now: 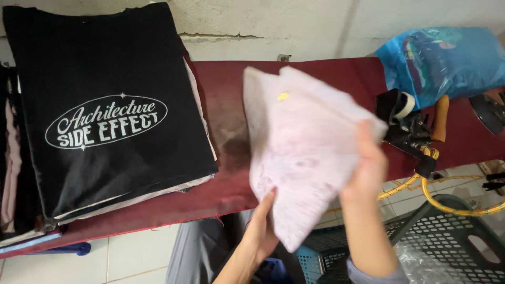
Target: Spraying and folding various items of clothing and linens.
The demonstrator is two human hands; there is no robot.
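two hands [363, 173] grip a soft, pale pink folded garment [305, 147].

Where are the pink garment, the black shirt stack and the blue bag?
pink garment [305, 152], head view, middle of the cloth
black shirt stack [105, 68], head view, top shirt's upper part
blue bag [447, 58], head view, its middle

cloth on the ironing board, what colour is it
Dark red, with a darker stained patch near the middle; the head view shows the cloth clearly beside the black folded shirt.
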